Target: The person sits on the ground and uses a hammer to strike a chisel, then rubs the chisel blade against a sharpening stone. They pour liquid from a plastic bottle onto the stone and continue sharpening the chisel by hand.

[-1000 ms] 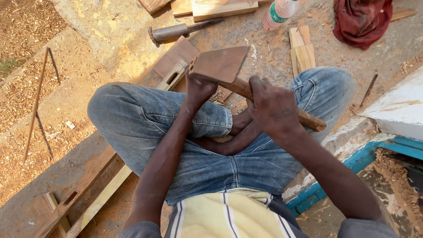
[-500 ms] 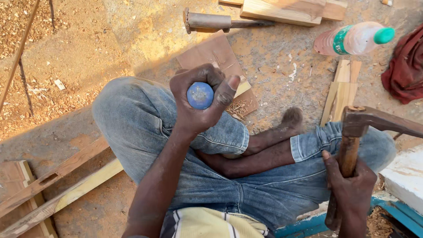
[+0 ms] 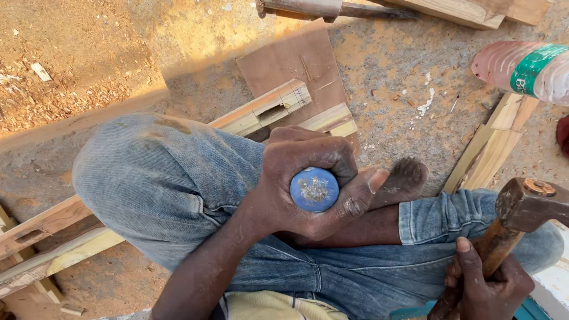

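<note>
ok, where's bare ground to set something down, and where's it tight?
Open: concrete between the brown board and the plastic bottle; the dirt patch upper left, littered with chips. Crowded: the notched wood piece by the left hand; the slats above the hammer in the right hand.

I sit on the ground (image 3: 403,71). My left hand (image 3: 308,184) wraps its fingers (image 3: 317,155) tight around a tool with a round blue end (image 3: 314,189), over my knee. My right hand (image 3: 483,287) grips a hammer (image 3: 521,207) by its wooden handle. A notched wood strip (image 3: 267,109) lies under my leg.
</note>
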Tool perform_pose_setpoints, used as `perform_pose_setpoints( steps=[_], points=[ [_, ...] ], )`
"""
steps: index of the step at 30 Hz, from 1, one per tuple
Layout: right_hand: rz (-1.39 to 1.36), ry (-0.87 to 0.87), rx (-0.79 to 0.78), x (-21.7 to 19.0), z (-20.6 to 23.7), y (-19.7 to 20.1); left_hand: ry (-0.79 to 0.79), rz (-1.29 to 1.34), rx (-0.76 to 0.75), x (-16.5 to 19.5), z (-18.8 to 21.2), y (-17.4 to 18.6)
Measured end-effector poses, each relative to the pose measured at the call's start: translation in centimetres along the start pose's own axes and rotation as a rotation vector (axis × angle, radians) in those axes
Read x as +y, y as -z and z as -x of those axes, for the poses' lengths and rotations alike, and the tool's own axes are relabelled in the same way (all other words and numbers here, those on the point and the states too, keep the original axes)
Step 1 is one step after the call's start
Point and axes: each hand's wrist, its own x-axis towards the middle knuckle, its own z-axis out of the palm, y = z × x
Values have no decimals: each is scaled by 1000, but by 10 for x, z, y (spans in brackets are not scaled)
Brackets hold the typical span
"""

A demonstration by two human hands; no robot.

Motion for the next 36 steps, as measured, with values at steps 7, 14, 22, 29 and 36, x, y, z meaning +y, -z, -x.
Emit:
perform_pose_setpoints(
  steps=[7,14,22,29,36],
  points=[
    [-95,28,-50,5,3,5,-15,-73,-27,-10,-9,-10],
    [-178,81,-26,-16,8,-3,39,-158,-203,-6,-20,-29],
    [-461,453,-93,-82,40,8,-130,-258,-191,-30,-18,-43],
    [609,927,85,-119,20,-21,-278,-218,-185,-43,-11,-36],
    [9,785,85,-116,55,-14,-140,-221,-224,-61,-1,-30]
  ],
)
